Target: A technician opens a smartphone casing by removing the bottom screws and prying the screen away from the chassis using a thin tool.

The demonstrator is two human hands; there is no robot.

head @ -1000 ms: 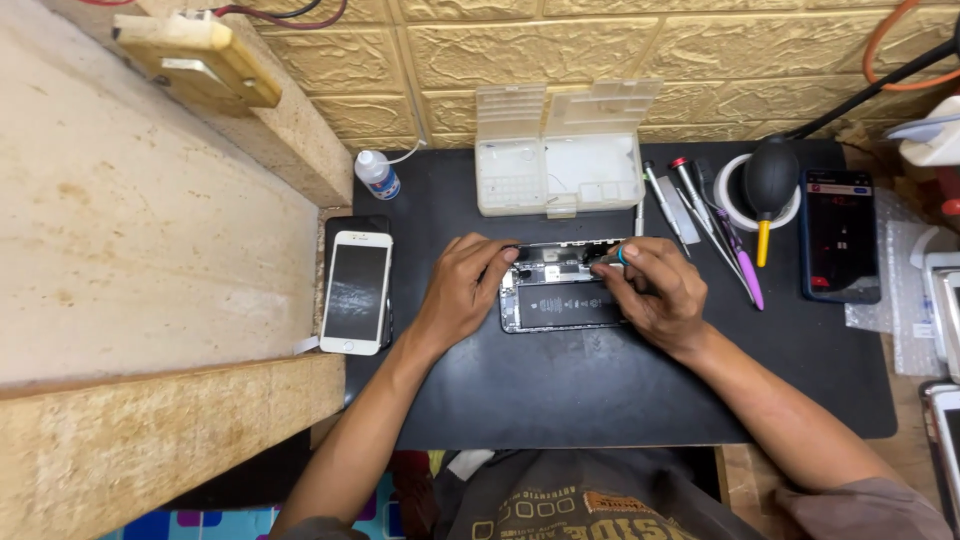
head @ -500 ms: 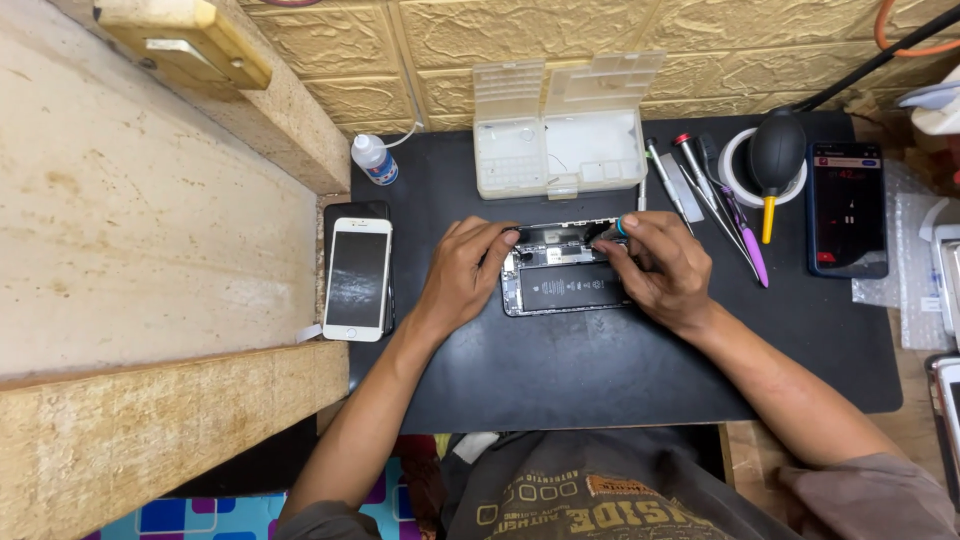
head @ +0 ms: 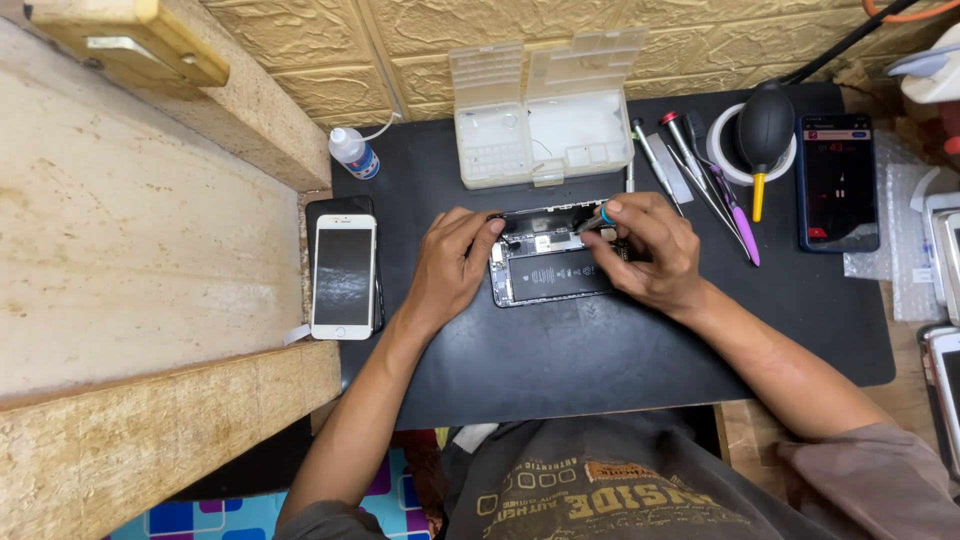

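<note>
**Opened phone under the screwdriver**

Head view. The opened phone (head: 551, 262) lies face-up near the middle of the black mat (head: 600, 360), its dark battery and circuit board exposed. The left hand (head: 452, 270) rests flat along the phone's left edge, fingers loosely curled, bracing it without gripping anything. The right hand (head: 652, 250) pinches a small blue-collared screwdriver (head: 596, 219) between thumb and forefinger, its tip set at the phone's upper end. Done well, in my judgement, this calls for the tool held upright, light pressure and a steady brace. A clear parts box (head: 545, 110) stands open just behind; a white phone (head: 344, 276) lies well to the left.
</note>
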